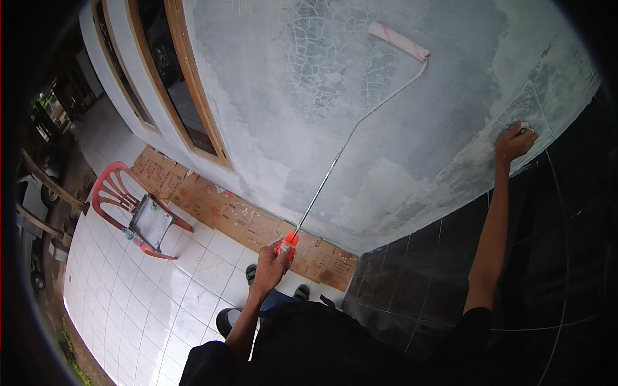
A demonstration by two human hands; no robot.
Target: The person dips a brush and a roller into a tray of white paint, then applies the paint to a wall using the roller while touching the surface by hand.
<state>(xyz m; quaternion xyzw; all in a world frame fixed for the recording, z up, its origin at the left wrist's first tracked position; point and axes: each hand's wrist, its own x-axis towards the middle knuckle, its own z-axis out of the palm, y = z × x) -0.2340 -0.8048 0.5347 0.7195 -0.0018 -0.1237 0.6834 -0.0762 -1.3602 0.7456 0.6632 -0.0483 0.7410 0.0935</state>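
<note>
My left hand (pixel 275 262) is wrapped round the orange handle of a paint roller (pixel 335 154). Its long metal rod slants up to the right, and the white roller sleeve (pixel 399 42) overlaps the upper part of the grey, patchy wall (pixel 270 96). Fine cracks run through the wall's surface to the left of and below the sleeve. Far to the right, my right arm is stretched out, and my right hand (pixel 515 143) is closed at the wall near the dark tiles. Something small and whitish shows at its fingers; I cannot tell what it is.
A red plastic chair (pixel 116 186) with a paint tray (pixel 152 224) on its seat stands at left. Paint-spotted cardboard (pixel 219 206) lines the wall's foot over white floor tiles (pixel 174 302). A bucket (pixel 226 320) stands near my feet. Wood-framed windows (pixel 174 77) and dark tiles (pixel 412 276) flank the wall.
</note>
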